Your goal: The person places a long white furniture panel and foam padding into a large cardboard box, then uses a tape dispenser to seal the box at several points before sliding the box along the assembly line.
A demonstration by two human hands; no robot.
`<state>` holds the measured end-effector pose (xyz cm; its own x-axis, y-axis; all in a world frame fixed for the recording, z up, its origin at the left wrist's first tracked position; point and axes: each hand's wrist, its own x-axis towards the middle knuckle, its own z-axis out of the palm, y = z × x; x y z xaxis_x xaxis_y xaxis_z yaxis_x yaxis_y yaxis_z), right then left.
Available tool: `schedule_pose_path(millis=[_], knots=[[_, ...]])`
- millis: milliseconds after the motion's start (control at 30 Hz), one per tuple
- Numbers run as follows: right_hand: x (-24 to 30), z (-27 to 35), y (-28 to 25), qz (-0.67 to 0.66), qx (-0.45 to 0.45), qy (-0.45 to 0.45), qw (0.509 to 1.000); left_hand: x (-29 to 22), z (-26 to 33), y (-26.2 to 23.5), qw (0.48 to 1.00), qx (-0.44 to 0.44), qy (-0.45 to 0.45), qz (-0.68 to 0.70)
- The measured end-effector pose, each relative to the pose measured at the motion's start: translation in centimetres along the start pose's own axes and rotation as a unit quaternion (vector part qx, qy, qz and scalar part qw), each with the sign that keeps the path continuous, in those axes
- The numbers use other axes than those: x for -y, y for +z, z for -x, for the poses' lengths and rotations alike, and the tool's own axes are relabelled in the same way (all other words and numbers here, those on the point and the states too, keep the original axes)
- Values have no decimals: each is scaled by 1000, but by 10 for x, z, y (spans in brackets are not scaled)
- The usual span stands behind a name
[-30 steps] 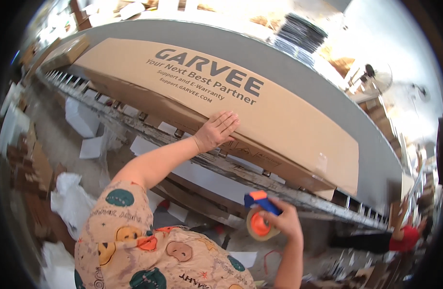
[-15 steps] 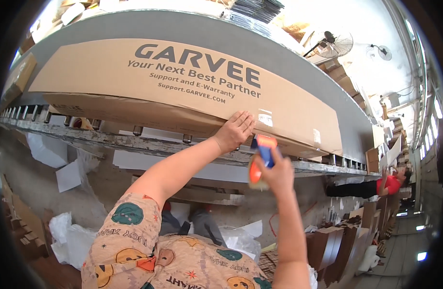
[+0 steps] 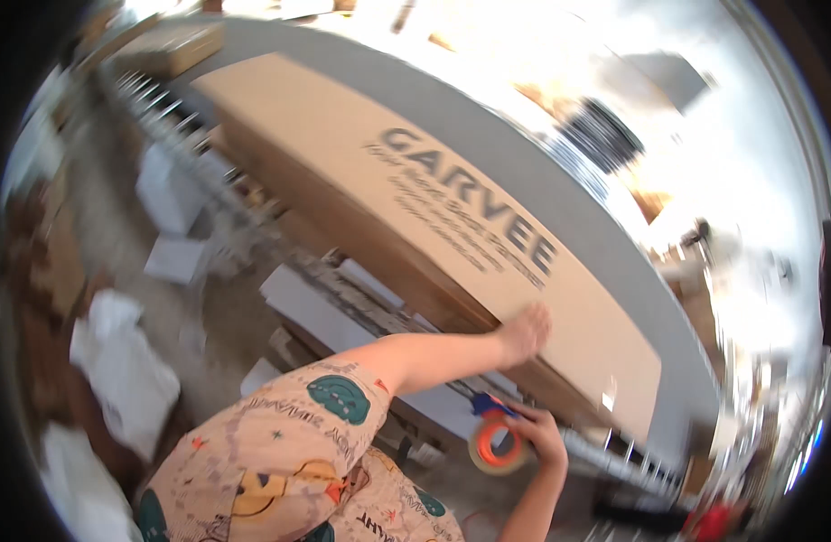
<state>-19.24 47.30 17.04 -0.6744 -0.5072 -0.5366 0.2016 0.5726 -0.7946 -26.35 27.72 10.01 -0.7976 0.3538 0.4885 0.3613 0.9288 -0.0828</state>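
Observation:
A long brown cardboard box [image 3: 343, 154] with dark print on top lies slantwise across the view. My left hand [image 3: 526, 334] rests on the top near its front edge, fingers laid out flat though smeared by motion. Off the front side of the box, my right hand [image 3: 544, 435] grips a blue and orange tape dispenser [image 3: 484, 449]. The roll of tape hangs below the fingers, apart from the box. A small pale patch [image 3: 609, 392] shows on the top near the right end.
The box lies on a grey worktop [image 3: 280, 41] with metal rollers [image 3: 167, 108] along its near side. Another carton [image 3: 176, 47] sits at the far left. White plastic wrap [image 3: 122, 370] litters the floor. A person in red [image 3: 718, 521] is at the lower right.
The whole view has swung, so the box now slants down to the right. My right hand has drawn the tape dispenser away from the box edge. My left hand stays on the box.

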Motion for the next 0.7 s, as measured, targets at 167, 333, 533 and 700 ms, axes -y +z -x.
schedule_pose_path(millis=[167,333,533,700], knots=[[62,-16,-59,-185,21,-244,952,57,146,-67,958,-178,-49,221],[104,-149,-52,-316,21,-186,930,202,233,-98,884,-211,-406,-96],[152,-152,-77,411,-226,-300,830,260,256,-127,928,-140,-334,-87],[250,-150,155,436,-111,-413,792,286,274,-130,949,-140,-275,-63]])
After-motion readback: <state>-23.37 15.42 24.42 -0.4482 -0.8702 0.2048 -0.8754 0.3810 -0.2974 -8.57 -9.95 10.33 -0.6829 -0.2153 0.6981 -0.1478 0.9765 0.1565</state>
